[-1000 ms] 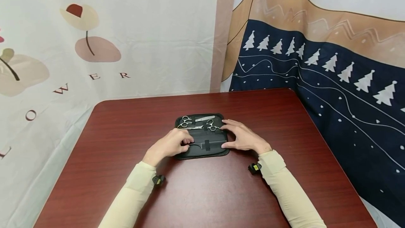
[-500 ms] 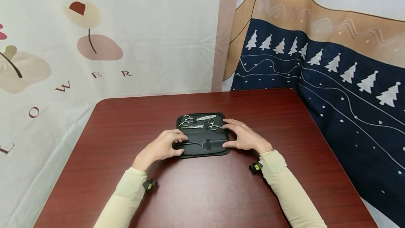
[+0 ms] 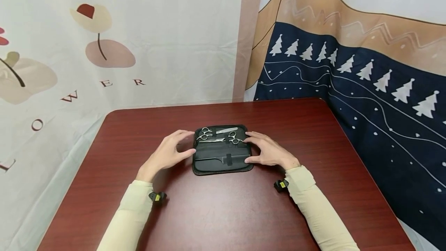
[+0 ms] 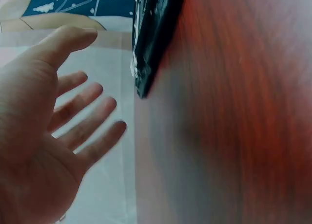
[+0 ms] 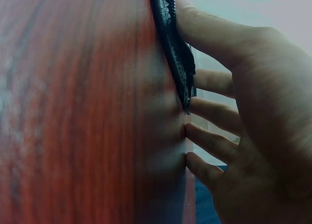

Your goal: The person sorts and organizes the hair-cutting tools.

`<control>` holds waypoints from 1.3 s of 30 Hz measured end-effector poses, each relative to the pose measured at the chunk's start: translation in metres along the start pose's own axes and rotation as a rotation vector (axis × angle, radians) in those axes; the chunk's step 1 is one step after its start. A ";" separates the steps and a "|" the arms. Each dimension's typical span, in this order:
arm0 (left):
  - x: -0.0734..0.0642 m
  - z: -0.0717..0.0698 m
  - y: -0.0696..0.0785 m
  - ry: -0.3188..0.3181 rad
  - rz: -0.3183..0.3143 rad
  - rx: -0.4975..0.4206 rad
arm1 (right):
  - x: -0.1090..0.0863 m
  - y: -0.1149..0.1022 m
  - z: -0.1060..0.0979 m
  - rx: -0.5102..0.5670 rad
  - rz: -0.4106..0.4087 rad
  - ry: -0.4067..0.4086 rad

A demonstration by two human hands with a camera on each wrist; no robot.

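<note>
A black zip case (image 3: 223, 173) lies on the table with its inside facing up. Two pairs of silver scissors, an upper pair (image 3: 226, 130) and a lower pair (image 3: 213, 140), sit in its far half. Nearer the front a dark comb (image 3: 209, 159) lies under a black strap (image 3: 229, 159). My left hand (image 3: 167, 152) is at the case's left edge, thumb and fingers spread; in the left wrist view the hand (image 4: 53, 121) appears apart from it. At the right edge, my right hand (image 3: 271, 152) touches the case's zipped side with its thumb (image 5: 204, 22) and some fingers.
The reddish-brown table (image 3: 223, 212) extends around the case on every side. Behind it hangs a pale printed cloth (image 3: 181, 50), with a navy tree-patterned cloth (image 3: 348, 100) to the right. A small black camera (image 3: 158, 197) is worn on the left wrist, another camera (image 3: 280, 185) on the right.
My left hand has drawn back leftward from over the comb to the case's left edge, its fingers spreading. The right hand stays at the right edge, and the case has hardly moved.
</note>
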State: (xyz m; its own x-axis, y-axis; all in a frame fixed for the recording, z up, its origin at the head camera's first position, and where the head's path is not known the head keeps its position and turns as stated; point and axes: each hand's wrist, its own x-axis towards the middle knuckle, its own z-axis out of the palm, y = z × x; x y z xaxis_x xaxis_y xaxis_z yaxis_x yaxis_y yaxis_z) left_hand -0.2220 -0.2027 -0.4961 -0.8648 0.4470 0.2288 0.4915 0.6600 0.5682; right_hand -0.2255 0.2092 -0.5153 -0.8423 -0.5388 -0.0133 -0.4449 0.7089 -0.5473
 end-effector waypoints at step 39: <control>0.072 0.039 -0.083 -0.033 -0.080 -0.007 | 0.000 0.000 0.000 -0.008 -0.004 0.001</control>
State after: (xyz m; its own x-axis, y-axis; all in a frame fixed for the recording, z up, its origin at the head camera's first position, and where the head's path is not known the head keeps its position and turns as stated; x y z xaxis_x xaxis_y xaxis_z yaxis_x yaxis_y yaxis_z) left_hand -0.3208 -0.2019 -0.5575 -0.8972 0.4131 0.1560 0.4203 0.6903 0.5889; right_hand -0.2251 0.2089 -0.5153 -0.8406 -0.5415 -0.0104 -0.4510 0.7104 -0.5403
